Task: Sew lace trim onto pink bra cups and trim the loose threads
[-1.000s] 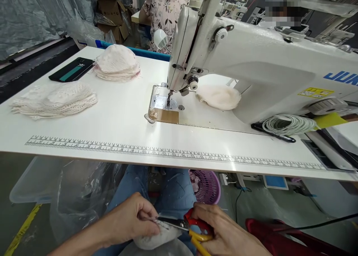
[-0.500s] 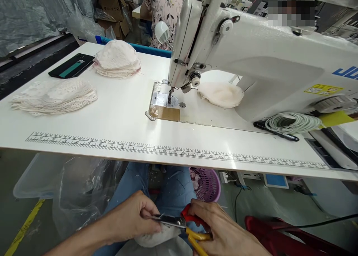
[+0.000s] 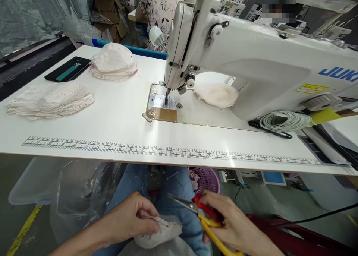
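Seated worker at a sewing table, hands in the lap below its front edge.

A white table (image 3: 117, 118) carries a sewing machine (image 3: 260, 69) on its right half. Two lace stacks lie on the left half, a flat one (image 3: 53, 99) near the left edge and a domed one (image 3: 113, 62) behind it. A single pad (image 3: 216, 95) sits under the machine arm. A coiled cord (image 3: 283, 120) lies at the machine's base, and a phone (image 3: 67, 69) rests beside the domed stack. Under the table stands a purple basket (image 3: 208, 179). The left hand (image 3: 131, 218) pinches a lace piece (image 3: 162, 231) between thumb and fingers over the knees. The right hand (image 3: 235, 226) is closed around the handles of scissors (image 3: 195, 211). Their blades point left, just above the lace piece and apart from it.
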Demonstrator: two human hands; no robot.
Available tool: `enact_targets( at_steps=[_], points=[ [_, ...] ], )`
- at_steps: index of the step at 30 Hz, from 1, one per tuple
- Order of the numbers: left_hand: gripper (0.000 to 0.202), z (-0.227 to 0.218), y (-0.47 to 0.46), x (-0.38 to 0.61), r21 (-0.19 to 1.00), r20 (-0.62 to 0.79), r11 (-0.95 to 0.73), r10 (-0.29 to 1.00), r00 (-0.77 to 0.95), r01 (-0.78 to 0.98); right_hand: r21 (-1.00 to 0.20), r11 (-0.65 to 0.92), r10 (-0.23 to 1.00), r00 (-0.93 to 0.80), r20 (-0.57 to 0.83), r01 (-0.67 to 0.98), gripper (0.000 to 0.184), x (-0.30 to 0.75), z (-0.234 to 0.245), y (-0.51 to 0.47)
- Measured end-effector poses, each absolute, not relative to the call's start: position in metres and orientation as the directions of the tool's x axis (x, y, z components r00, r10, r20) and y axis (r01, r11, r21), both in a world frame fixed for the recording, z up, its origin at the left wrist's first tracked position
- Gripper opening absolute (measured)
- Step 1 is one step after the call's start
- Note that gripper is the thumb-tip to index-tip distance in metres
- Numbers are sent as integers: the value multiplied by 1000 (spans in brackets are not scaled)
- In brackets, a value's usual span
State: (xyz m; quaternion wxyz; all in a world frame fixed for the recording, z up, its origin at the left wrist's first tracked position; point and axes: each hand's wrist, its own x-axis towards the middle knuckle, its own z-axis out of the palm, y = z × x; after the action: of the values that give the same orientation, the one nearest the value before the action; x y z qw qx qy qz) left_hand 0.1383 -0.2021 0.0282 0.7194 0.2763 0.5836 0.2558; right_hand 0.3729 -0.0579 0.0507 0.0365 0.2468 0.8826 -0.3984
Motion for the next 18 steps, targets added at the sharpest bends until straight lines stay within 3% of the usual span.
enact_targets(
  at_steps=[3,8,12,15,18],
  points=[
    [32,31,-204,136,713,-678,698,711,189,-67,-666,592,476,-864,-166,454,29,387,66,-45],
    [32,29,-210,136,743,-643,664,744,184,-84,-493,757,443,-891,-96,429,51,391,76,-53],
    [29,28,-213,136,754,-636,653,754,166,-73,-509,750,397,-903,-165,422,32,380,75,-57],
    [28,33,-212,136,757,-637,650,757,147,-71,-505,749,463,-884,-63,428,22,380,81,-36],
    [27,35,-211,137,768,-627,635,772,105,-80,-414,795,516,-854,74,444,21,383,94,-11]
  ],
)
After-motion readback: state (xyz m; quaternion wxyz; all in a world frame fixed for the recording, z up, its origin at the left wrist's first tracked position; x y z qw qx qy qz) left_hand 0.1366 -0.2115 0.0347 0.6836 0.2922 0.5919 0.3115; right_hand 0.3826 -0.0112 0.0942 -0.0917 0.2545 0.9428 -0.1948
